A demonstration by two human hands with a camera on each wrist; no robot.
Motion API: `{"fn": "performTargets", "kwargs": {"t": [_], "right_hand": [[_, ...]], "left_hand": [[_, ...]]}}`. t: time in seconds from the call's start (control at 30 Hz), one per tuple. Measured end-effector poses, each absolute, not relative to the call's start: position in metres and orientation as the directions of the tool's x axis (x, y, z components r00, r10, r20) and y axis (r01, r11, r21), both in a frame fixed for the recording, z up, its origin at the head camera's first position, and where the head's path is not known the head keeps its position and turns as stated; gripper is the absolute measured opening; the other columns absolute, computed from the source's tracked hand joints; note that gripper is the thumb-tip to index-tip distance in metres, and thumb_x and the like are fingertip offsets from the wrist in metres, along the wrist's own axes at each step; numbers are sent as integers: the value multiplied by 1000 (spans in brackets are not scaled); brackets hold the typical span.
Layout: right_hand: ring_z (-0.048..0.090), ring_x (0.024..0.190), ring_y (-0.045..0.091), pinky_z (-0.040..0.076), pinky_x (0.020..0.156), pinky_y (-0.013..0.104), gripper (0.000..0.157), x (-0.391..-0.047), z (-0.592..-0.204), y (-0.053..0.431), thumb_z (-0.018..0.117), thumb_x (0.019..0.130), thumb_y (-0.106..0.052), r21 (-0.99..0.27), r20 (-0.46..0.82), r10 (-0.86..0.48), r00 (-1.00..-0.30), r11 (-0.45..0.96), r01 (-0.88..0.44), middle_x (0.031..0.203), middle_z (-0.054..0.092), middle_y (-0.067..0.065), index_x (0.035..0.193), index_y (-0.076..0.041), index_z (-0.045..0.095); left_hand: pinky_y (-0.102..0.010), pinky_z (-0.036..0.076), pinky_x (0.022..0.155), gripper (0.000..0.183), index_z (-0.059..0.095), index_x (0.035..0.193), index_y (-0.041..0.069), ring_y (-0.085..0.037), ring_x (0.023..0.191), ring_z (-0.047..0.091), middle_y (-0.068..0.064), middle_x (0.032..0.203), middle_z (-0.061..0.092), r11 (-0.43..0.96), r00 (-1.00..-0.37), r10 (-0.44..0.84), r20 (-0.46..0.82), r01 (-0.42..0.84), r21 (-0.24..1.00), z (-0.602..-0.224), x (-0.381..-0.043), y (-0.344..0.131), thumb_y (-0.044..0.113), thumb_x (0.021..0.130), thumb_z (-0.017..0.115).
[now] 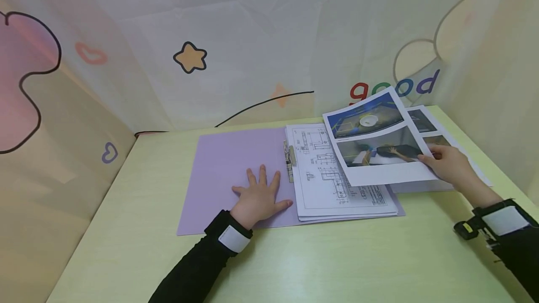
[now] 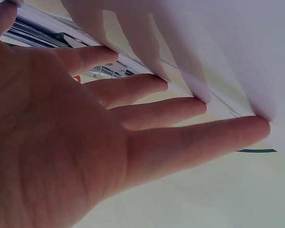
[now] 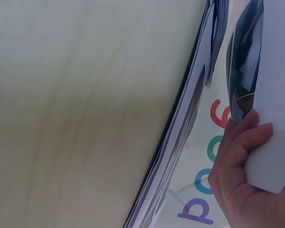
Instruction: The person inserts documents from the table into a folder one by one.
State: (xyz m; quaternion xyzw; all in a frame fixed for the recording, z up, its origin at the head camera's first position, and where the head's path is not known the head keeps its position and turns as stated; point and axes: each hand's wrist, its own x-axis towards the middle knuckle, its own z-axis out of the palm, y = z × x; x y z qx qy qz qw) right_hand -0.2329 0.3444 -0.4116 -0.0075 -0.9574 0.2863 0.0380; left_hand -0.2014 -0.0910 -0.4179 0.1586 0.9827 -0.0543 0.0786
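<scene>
A purple folder lies spread on the table, with a metal clip at its spine. On its right half rests a stack of printed drawing sheets. My left hand presses on the left cover with its fingers spread; the left wrist view shows the fingertips touching the cover. My right hand pinches the lower right edge of a sheet with two photos, held up over the drawing stack. In the right wrist view the thumb and fingers grip that sheet's corner.
Another photo sheet lies to the right, partly under the raised one and past the folder's edge. The pale yellow table ends against a printed cloth backdrop at the back and sides.
</scene>
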Motion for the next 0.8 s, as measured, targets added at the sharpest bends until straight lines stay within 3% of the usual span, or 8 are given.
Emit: {"fn": "performTargets", "kwargs": {"t": [0.8], "right_hand": [[51,90,42,38,70,44,40,-233,-403,314,53,96,-20,-547,59,-11,-998,836,-42,106,54,35,116,13,48]], "left_hand": [[-76,33,77,84,27,151,19,-55,134,19,-24,153,19,944,-936,303,-177,321,-79,-416,-201,-91,72,87,38]]}}
